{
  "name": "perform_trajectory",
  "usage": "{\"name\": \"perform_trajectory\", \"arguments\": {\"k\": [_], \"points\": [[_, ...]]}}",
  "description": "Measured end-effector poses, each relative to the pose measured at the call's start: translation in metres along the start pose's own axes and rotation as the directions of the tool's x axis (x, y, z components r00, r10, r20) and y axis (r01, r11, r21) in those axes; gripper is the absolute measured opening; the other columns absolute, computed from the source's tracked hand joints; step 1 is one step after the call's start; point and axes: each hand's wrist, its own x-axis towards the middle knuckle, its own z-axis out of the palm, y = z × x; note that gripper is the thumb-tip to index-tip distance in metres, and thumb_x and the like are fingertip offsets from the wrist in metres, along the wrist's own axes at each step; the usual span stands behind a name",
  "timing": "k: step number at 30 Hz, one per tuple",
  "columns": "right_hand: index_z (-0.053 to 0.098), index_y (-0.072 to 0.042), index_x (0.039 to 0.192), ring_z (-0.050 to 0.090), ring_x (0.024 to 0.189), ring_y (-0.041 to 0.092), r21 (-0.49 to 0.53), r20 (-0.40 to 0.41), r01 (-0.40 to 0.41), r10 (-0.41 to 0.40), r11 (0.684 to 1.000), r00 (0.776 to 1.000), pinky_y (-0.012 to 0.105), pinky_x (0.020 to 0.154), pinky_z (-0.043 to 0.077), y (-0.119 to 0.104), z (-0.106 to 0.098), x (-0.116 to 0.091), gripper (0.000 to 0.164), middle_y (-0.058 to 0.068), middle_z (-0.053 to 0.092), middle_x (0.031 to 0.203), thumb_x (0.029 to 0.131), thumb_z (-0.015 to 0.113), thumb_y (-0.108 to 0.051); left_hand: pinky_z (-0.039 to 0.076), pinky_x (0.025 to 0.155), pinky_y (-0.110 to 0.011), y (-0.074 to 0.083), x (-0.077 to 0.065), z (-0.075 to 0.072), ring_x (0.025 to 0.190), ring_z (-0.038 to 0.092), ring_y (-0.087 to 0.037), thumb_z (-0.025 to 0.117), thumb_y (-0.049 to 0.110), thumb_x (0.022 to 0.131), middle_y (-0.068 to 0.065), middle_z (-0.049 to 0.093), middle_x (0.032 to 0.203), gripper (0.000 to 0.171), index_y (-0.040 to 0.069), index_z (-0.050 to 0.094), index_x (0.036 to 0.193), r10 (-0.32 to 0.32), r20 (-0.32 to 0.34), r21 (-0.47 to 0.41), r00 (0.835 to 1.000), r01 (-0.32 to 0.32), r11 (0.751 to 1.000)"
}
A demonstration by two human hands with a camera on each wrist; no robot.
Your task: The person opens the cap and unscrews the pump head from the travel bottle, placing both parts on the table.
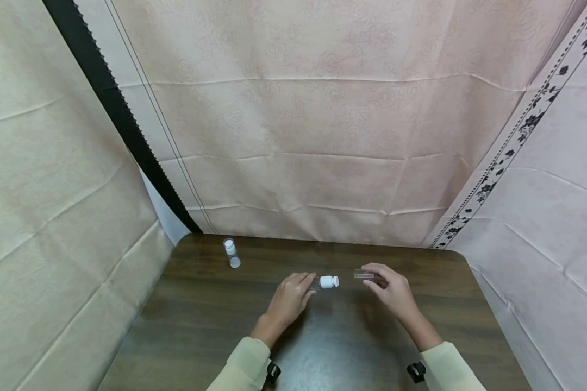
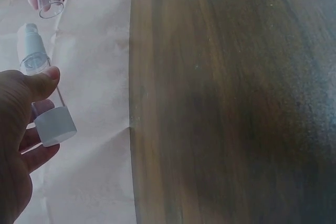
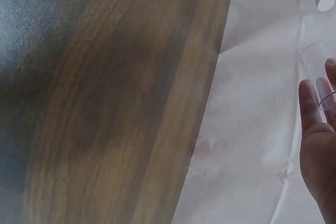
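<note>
White at top and base, a transparent cylindrical bottle (image 1: pixel 328 282) is pinched in the left hand (image 1: pixel 289 297) above a brown wood-grained table (image 1: pixel 200 315), facing the transparent tube (image 1: pixel 363 275) the right hand (image 1: pixel 393 290) grips.

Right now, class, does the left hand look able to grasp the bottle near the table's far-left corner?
Probably not as things stand: the left hand holds a white-topped bottle. The way across the table to the far-left bottle looks free, though.
</note>
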Motion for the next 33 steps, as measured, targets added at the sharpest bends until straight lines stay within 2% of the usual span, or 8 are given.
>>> {"name": "perform_trajectory", "arguments": {"k": [4,11,15,25,33], "points": [[0.075,-0.009,0.115,0.073,0.102,0.022,-0.009,-0.001,0.016,-0.016,1.0,1.0,0.012,0.081,0.056,0.002,0.002,0.005,0.033,0.007,0.074,0.116,0.084,0.082,0.001,0.06,0.091,-0.033,-0.001,-0.001,-0.001,0.104,0.072,-0.019,0.082,0.023,0.09,-0.006,0.076,0.116,0.041,0.007,0.072,0.126,0.005,-0.008,-0.009,1.0,-0.006,1.0],[0.075,-0.011,0.114,0.073,0.1,0.022,-0.042,0.02,0.019,-0.019,0.999,1.0,0.033,0.081,0.062,0.005,0.006,0.013,0.032,0.006,0.074,0.117,0.085,0.082,0.0,0.06,0.091,-0.033,-0.001,-0.001,-0.001,0.105,0.072,-0.019,0.082,0.022,0.09,-0.007,0.076,0.117,0.041,0.006,0.072,0.126,0.007,-0.025,-0.031,1.0,-0.008,0.999],[0.075,-0.011,0.115,0.073,0.1,0.023,-0.061,0.044,0.004,-0.002,0.998,0.999,0.039,0.082,0.063,0.007,0.009,0.017,0.031,0.007,0.073,0.117,0.087,0.081,-0.001,0.06,0.091,-0.033,-0.001,-0.002,-0.001,0.105,0.072,-0.019,0.082,0.022,0.09,-0.007,0.076,0.117,0.041,0.006,0.071,0.126,0.002,-0.024,-0.044,1.0,-0.003,0.999],[0.073,-0.01,0.118,0.071,0.096,0.022,-0.13,0.119,-0.005,0.021,0.992,0.993,0.042,0.081,0.062,0.011,0.017,0.027,0.029,0.008,0.071,0.119,0.09,0.079,-0.005,0.06,0.089,-0.032,-0.001,-0.004,0.0,0.103,0.072,-0.021,0.084,0.02,0.087,-0.007,0.076,0.115,0.043,0.006,0.072,0.125,-0.001,-0.046,-0.074,0.999,-0.002,0.997],[0.073,-0.008,0.117,0.069,0.09,0.018,-0.194,0.166,0.019,0.013,0.981,0.986,0.038,0.078,0.062,0.018,0.025,0.035,0.029,0.008,0.07,0.115,0.089,0.08,-0.004,0.06,0.089,-0.032,0.0,-0.004,0.0,0.105,0.072,-0.021,0.086,0.015,0.086,-0.008,0.076,0.116,0.044,0.005,0.071,0.126,-0.012,-0.037,-0.103,0.999,0.008,0.995]]}}
